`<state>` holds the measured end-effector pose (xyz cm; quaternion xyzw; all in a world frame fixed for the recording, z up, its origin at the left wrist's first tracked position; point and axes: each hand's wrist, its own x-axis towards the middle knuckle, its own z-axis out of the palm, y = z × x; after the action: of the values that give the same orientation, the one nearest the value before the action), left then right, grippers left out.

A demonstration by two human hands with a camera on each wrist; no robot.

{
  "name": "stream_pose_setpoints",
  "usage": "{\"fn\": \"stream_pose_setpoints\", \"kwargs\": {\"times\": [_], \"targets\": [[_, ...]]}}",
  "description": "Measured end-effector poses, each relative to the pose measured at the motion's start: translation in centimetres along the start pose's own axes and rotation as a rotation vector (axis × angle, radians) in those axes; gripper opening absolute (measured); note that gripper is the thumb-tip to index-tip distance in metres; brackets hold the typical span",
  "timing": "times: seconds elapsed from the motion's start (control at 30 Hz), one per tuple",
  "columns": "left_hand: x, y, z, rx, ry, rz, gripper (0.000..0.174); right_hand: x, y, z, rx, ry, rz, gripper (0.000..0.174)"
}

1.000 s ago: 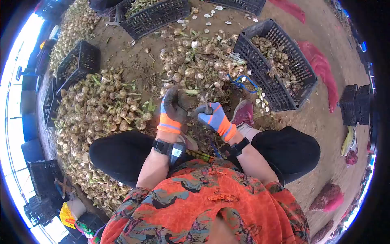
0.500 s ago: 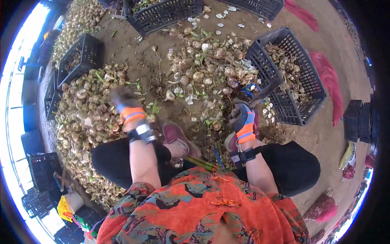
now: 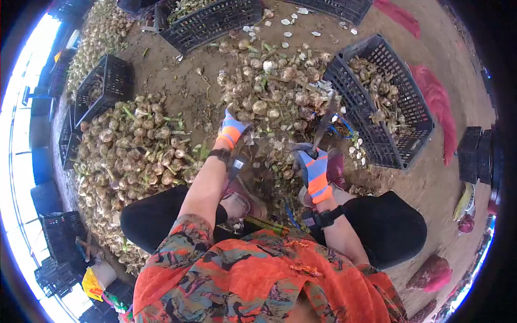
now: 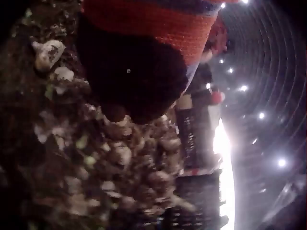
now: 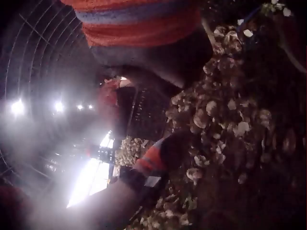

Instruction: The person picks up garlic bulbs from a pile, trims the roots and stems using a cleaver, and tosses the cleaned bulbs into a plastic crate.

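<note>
The right hand [image 3: 314, 169], in a blue, orange and dark glove, grips a tool with a long dark blade [image 3: 325, 119] that points up and away. The gloved left hand [image 3: 231, 129] is at the near edge of the middle heap of garlic-like bulbs [image 3: 259, 107], left of the blade. In the left wrist view the left hand [image 4: 136, 62] is a dark shape over the bulbs; its fingers, and anything in them, cannot be made out. The right wrist view shows the right hand [image 5: 148, 52] in shadow, with the left hand [image 5: 165, 153] beyond it.
A bigger bulb pile [image 3: 134, 145] lies to the left. A black crate [image 3: 358, 116] of trimmed-looking pieces stands to the right, with a blue cord [image 3: 344, 129] beside it. More crates [image 3: 212, 24] stand at the back. Shoes [image 3: 237, 196] and bent knees are close below the hands.
The left hand went from the middle to the left pile, then back right to the middle heap. The right hand moved right; its blade now shows plainly. The hands are apart.
</note>
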<state>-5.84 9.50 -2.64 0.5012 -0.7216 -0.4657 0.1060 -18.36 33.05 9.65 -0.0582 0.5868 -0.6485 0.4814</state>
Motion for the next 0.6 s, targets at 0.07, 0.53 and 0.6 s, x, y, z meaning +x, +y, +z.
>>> {"fn": "stream_pose_setpoints", "kwargs": {"times": [0.07,0.53,0.6], "targets": [[1.2,-4.9,1.1,-0.754,-0.030,-0.036,0.065,0.3,0.1,0.5,-0.146,-0.109,-0.071,0.017],[-13.3,7.5,-1.4,-0.524,-0.126,0.209,0.032,-5.4,-4.7,3.3,-1.557,-0.381,-0.316,0.041],[-13.2,7.3,-1.7,-0.372,-0.026,0.242,0.037,-5.2,-4.3,2.9,-1.572,-0.392,-0.321,0.040]]}}
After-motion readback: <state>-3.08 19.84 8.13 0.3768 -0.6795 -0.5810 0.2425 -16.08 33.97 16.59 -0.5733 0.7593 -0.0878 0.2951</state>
